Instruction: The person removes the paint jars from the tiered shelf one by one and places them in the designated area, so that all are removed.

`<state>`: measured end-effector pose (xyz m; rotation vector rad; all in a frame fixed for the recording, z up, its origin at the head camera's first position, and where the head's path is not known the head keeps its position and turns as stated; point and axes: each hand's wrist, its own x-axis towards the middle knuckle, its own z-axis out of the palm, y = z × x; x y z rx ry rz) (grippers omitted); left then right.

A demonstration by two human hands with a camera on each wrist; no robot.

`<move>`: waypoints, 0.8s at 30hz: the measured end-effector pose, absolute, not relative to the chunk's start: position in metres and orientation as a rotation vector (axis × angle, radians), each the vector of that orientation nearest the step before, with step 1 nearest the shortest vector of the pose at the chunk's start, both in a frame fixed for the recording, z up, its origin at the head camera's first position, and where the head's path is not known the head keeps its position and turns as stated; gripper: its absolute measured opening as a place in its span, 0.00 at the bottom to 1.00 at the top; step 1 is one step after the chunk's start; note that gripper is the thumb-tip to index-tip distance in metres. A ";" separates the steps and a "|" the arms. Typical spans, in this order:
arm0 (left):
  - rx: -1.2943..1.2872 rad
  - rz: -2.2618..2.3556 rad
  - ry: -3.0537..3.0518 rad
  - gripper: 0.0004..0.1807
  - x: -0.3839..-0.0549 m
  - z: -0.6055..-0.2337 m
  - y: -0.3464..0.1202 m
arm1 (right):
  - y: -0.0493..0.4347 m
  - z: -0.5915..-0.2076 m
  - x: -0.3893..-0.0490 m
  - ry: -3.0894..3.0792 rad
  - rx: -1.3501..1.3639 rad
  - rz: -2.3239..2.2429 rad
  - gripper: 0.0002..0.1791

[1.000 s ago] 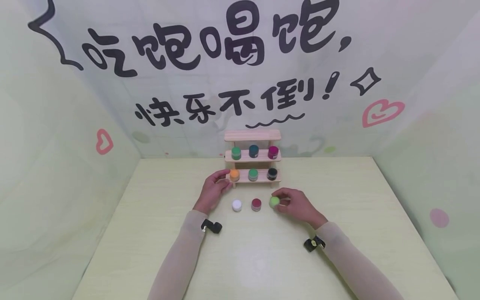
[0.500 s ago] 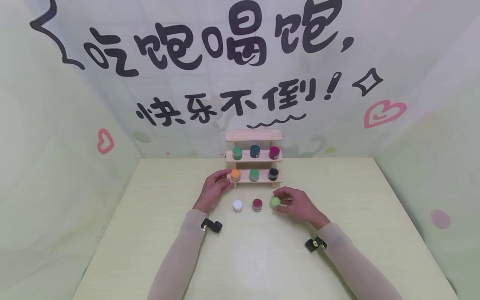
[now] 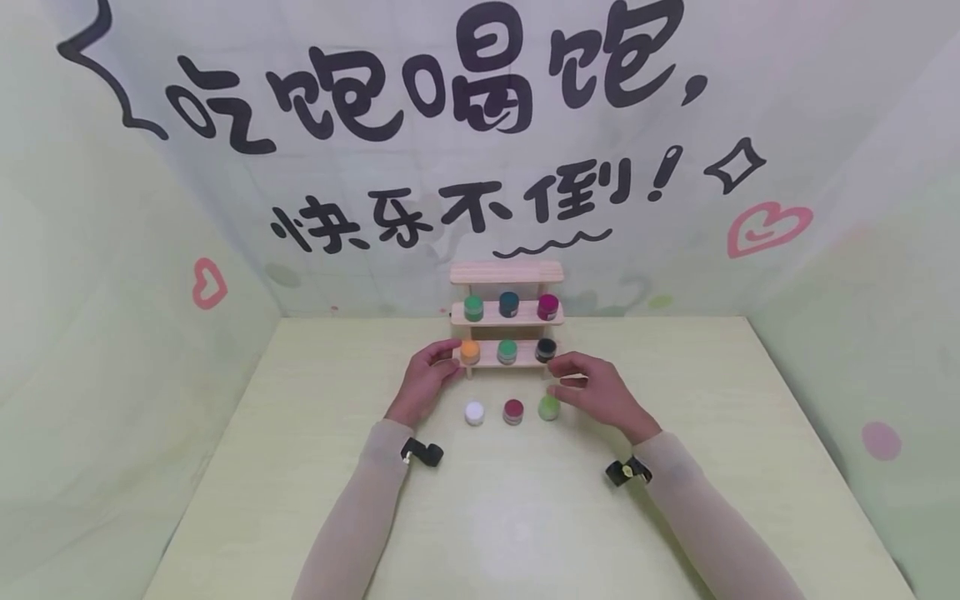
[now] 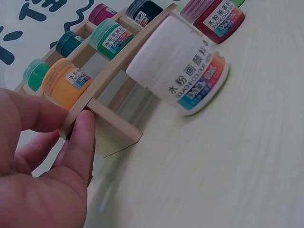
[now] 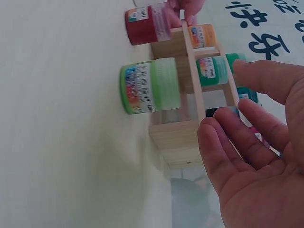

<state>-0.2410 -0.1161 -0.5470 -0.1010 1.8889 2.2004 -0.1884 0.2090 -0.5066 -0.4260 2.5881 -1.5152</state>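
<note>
At the left end of a small wooden tiered rack (image 3: pixel 506 273), my left hand (image 3: pixel 424 385) pinches the lower shelf between thumb and fingers, right beside the orange gouache jar (image 4: pixel 66 85). My right hand (image 3: pixel 600 393) hovers at the rack's lower right, fingers loosely bent and holding nothing. Its fingertips are near the black jar (image 3: pixel 546 350), which they partly hide in the right wrist view. Below that hand stands a light green gouache jar (image 5: pixel 149 86) on the table. A dark red jar (image 3: pixel 513 412) and a white jar (image 4: pixel 183 66) stand in line to its left.
A green jar (image 3: pixel 507 351) sits between the orange and black ones on the lower shelf. The middle shelf bears green (image 3: pixel 473 308), teal (image 3: pixel 509 304) and magenta (image 3: pixel 547 307) jars. A printed cloth wall (image 3: pixel 375 275) rises behind the rack.
My right hand has let go of the light green jar and moved up and away toward the black jar. The left hand keeps its hold on the rack.
</note>
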 end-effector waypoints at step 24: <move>-0.081 2.201 1.931 0.24 -0.240 -0.549 -0.115 | 0.204 -0.459 -0.228 2.705 -0.394 -1.781 0.19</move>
